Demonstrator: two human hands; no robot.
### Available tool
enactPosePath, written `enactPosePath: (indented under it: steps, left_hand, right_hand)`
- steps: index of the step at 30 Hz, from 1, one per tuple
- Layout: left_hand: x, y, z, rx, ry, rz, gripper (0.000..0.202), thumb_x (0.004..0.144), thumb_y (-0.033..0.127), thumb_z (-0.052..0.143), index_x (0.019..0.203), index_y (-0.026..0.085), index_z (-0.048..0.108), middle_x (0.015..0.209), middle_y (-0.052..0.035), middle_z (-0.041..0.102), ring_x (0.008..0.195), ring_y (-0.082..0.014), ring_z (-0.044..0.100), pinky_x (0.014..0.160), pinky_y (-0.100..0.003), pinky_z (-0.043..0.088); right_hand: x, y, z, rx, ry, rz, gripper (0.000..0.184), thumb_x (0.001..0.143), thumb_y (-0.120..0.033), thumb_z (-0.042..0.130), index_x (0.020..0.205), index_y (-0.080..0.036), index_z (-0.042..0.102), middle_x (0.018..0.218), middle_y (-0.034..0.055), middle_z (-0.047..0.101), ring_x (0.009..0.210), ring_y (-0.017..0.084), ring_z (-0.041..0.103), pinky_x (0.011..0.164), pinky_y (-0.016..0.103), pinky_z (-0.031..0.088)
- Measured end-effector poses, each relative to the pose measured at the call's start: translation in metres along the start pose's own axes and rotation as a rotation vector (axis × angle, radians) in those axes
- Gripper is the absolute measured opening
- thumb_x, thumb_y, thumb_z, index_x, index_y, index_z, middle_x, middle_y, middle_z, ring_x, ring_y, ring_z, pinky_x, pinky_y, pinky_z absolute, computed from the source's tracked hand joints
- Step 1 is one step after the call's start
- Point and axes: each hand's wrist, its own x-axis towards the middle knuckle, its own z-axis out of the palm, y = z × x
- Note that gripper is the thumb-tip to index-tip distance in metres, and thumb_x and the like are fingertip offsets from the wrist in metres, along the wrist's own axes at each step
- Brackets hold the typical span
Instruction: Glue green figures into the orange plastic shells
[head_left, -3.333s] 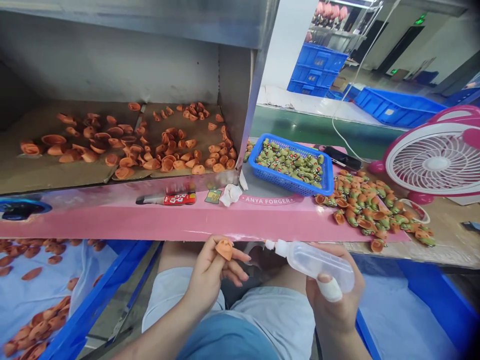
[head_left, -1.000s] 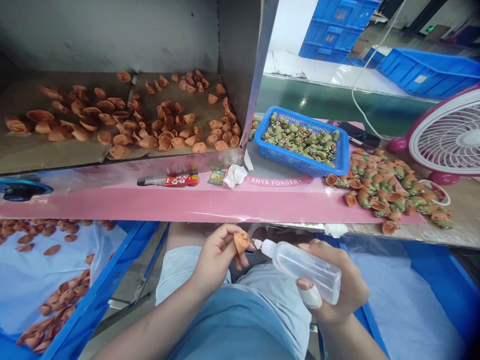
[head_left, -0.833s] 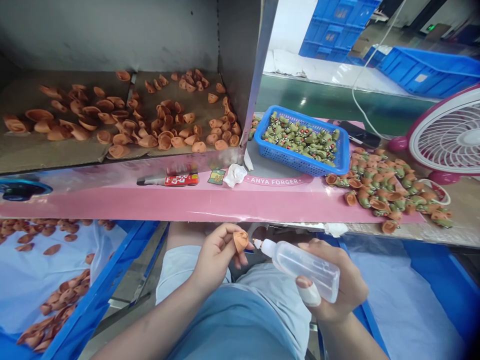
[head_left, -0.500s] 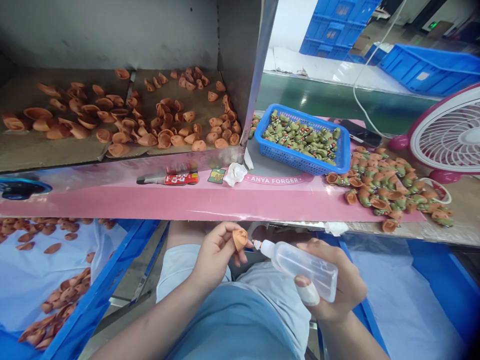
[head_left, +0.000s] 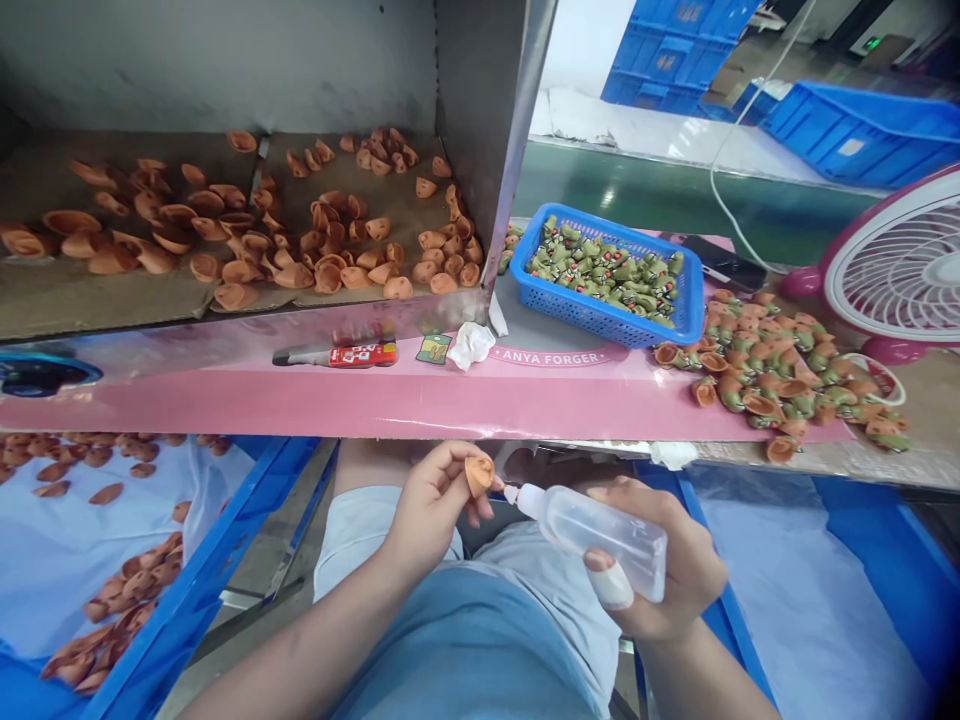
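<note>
Between the thumb and fingers of my left hand is a small orange cone-shaped piece, held above my lap just off the table edge. My right hand grips a clear squeeze bottle lying almost level, its narrow tip pointing left at the orange piece. The tip is close beside the piece and my left fingertips; whether it touches I cannot tell. One finger of the right hand has a white covering. The bottle looks mostly see-through.
Loose orange pieces lie in the grey booth. A blue basket holds green figures; joined green-and-orange ones are heaped beside a fan. A red-labelled marker and crumpled tissue lie on the pink mat. Blue crates flank my legs.
My right hand has moved slightly left, bringing the bottle tip nearer the orange piece. The left hand stays almost where it was.
</note>
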Motion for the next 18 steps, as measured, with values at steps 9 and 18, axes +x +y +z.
enactPosePath:
  steps: [9, 18]
  left_hand:
    - [0.0019, -0.0009, -0.0009, 0.015, -0.012, -0.006, 0.008, 0.078, 0.023, 0.051, 0.081, 0.016, 0.05, 0.068, -0.0007, 0.062, 0.047, -0.0081, 0.053, 0.04, -0.018, 0.039]
    - [0.0033, -0.0018, -0.0015, 0.037, -0.03, -0.007, 0.009, 0.078, 0.025, 0.052, 0.081, 0.016, 0.051, 0.068, 0.0005, 0.059, 0.047, -0.0075, 0.052, 0.04, -0.018, 0.039]
  right_hand:
    - [0.0014, 0.0, 0.0021, 0.004, -0.02, 0.009, 0.025, 0.067, -0.023, 0.058, 0.089, -0.012, 0.054, 0.065, 0.0038, 0.056, 0.053, 0.014, 0.052, 0.042, 0.025, 0.041]
    - [0.0003, 0.002, 0.0039, 0.041, -0.02, 0.025, 0.028, 0.065, -0.025, 0.06, 0.089, -0.013, 0.055, 0.066, 0.0049, 0.057, 0.053, 0.015, 0.052, 0.044, 0.027, 0.043]
